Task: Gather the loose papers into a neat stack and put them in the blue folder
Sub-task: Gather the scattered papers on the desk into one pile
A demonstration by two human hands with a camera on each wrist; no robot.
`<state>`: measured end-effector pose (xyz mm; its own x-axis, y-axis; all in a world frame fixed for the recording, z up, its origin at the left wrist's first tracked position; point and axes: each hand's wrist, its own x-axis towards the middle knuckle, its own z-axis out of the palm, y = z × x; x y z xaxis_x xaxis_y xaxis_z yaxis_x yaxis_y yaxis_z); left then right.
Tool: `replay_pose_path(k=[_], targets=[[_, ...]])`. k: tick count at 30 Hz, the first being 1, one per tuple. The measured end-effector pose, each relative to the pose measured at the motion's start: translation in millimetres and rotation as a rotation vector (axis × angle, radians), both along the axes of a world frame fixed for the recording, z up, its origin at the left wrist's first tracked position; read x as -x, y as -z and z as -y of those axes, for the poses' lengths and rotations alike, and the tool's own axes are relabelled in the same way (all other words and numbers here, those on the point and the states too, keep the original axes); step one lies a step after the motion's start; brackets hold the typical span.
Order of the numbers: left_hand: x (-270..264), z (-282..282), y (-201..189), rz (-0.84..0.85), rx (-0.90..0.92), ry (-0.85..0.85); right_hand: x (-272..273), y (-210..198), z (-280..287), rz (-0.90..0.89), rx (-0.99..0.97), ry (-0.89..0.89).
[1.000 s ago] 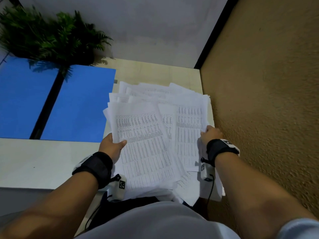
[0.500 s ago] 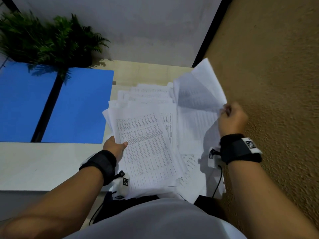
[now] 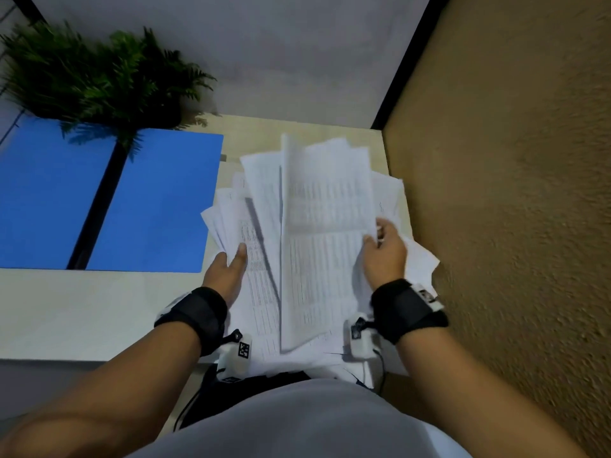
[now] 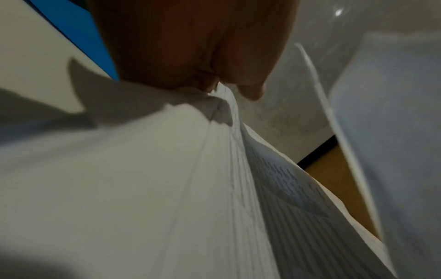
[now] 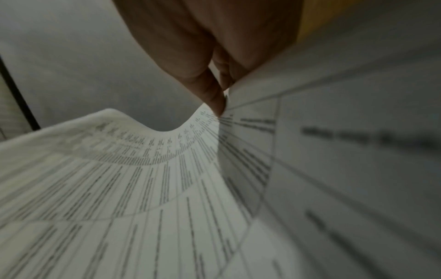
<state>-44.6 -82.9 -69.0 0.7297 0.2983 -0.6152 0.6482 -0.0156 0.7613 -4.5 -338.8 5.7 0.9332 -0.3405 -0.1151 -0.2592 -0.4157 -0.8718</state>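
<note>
we find the loose papers (image 3: 317, 259) in an uneven, fanned pile at the right end of the table (image 3: 66, 312), overhanging its near edge, with their long axis running near to far. the topmost printed sheets are raised off the pile and bowed, their far ends pointing away from the person. the right hand (image 3: 385, 256) pinches the right edge of these raised sheets between thumb and fingers (image 5: 214, 98). the left hand (image 3: 228, 269) grips the left edge of the pile, thumb on top, fingers underneath and hidden. the blue folder (image 3: 109, 200) lies open and flat on the table to the left, its near right corner just beside the pile, its spine running near to far. a green fern (image 3: 99, 74) stands at its far edge.
</note>
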Motion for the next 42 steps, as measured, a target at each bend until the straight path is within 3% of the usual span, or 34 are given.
replay_pose_path(k=[3,7,9,12,17,21,26,27,29,32,39,42], targets=[[2,3,-4,-0.016,0.17,-0.004,18,36,-18,-0.225,0.028,-0.032],[6,7,-4,0.014,0.249,-0.021,25,49,-35,-0.314,0.047,-0.041],[9,8,-1,0.015,0.191,-0.001,20,53,-39,-0.366,0.094,-0.096],[9,5,1,0.026,-0.058,0.029,10,57,-34,-0.411,0.227,-0.287],[9,-21,4,0.045,-0.041,-0.116,-17,51,9,-0.396,0.569,-0.254],[14,-31,7,0.025,0.017,-0.151,-28,55,30,-0.534,0.408,-0.345],[14,-23,3,0.015,-0.057,-0.087,-27,63,33,-0.506,-0.008,-0.312],[14,-22,3,0.014,-0.063,-0.084,-27,61,32,-0.537,-0.033,-0.332],[12,-22,3,0.016,-0.077,-0.075,-29,56,30,-0.577,0.115,-0.389],[10,-21,2,0.035,-0.078,-0.072,-31,34,36,-0.472,0.423,-0.358],[7,-18,6,0.061,-0.012,-0.115,-46,-60,79,-0.023,0.537,-0.057],[8,-13,11,0.071,0.056,-0.119,-51,-94,88,0.174,0.434,0.054]])
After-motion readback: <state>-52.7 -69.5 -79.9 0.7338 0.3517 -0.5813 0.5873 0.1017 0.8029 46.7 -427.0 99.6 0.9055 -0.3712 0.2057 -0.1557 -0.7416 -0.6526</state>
